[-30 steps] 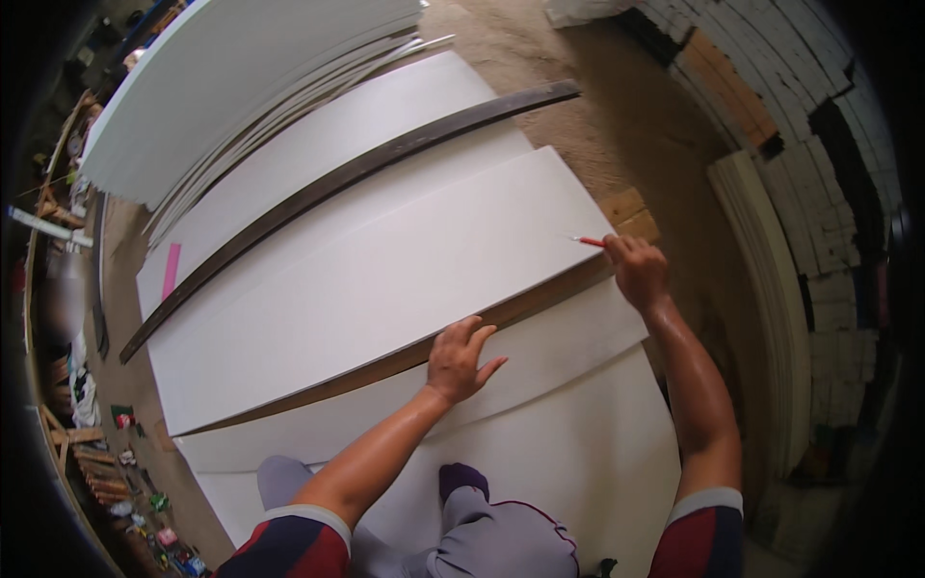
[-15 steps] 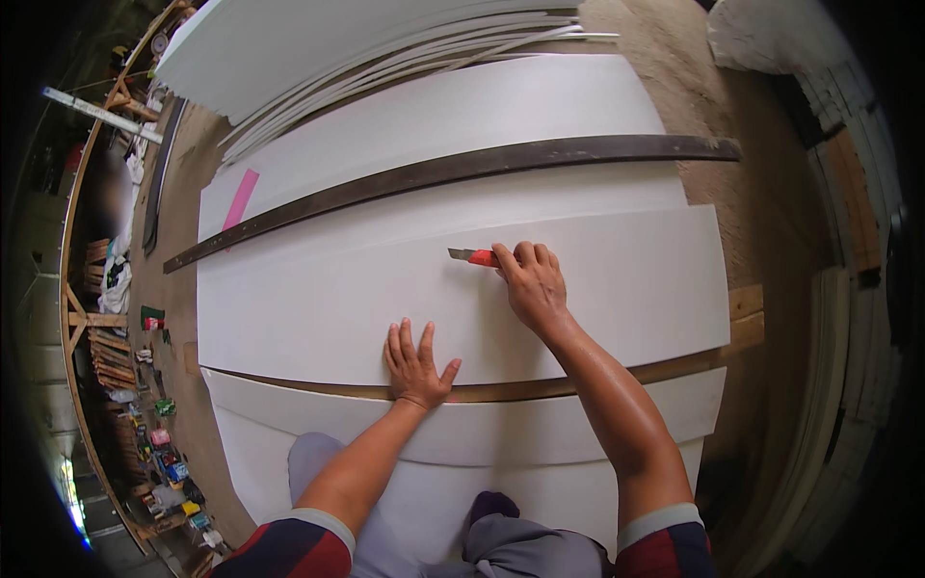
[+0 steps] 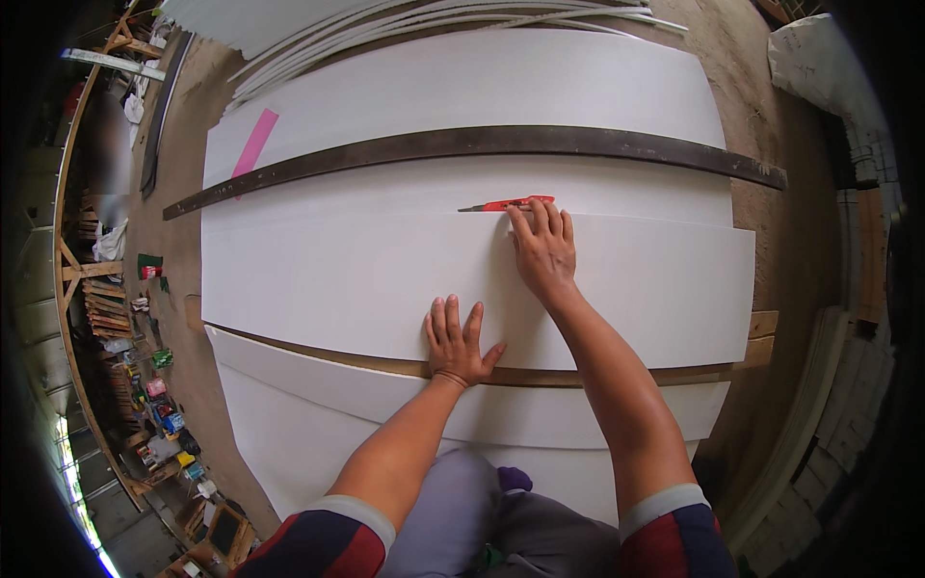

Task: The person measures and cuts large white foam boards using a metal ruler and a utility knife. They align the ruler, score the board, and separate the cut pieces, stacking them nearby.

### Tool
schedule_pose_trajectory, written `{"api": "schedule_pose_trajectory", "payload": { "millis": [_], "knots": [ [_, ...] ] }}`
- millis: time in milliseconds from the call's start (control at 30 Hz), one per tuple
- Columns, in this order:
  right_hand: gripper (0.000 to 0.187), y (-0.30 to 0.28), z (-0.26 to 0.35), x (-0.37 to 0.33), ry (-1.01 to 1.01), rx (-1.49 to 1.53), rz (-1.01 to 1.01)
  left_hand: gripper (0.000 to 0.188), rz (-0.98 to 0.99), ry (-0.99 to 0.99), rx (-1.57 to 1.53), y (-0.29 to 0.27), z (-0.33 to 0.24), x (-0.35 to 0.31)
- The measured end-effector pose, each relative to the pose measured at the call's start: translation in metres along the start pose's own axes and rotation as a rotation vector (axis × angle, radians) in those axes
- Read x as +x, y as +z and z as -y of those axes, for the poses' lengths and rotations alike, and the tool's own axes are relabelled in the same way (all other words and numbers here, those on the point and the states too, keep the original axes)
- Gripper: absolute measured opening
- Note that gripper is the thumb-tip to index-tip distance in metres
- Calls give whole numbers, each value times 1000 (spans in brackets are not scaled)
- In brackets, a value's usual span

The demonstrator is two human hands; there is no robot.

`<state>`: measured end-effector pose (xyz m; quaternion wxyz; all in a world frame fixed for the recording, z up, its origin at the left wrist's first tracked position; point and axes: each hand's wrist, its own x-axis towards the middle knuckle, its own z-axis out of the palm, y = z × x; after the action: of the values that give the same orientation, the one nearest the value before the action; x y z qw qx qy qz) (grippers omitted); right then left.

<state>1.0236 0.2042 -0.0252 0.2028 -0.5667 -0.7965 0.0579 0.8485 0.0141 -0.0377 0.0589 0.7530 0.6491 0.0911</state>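
Since prev frame right hand (image 3: 544,252) slid rightward, gripping red knife (image 3: 508,204) under fingertips; left hand (image 3: 457,342) flat on white board (image 3: 318,289)

Two bare arms in short sleeves

The left hand (image 3: 457,339) and right hand (image 3: 542,252) wear no gloves. Each short sleeve has red and dark blue parts with a wide white band at its end. The legs are in grey trousers, with one purple sock.

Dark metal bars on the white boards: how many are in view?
1. A long dark metal bar lies across the white boards, just beyond the red utility knife in the right hand. Others may be hidden under boards.
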Motion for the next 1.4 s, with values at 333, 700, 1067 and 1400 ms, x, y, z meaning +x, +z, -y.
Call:
{"api": "schedule_pose_trajectory", "payload": {
  "millis": [333, 700, 1067, 1400],
  "knots": [
    [49, -21, 61, -86, -173, -26, 182, 86, 36, -28, -263, -13, 9, 4],
    [111, -67, 125, -265, -410, -204, 576, 137, 301, -119, -7, -46, 119, -224],
    [90, -92, 123, -283, -457, -402, 858, 115, 267, -108, 246, -50, 150, -228],
    [26, -233, 128, -260, -354, -148, 580, 35, -361, 159, 19, -147, 166, -218]
  ]
}}
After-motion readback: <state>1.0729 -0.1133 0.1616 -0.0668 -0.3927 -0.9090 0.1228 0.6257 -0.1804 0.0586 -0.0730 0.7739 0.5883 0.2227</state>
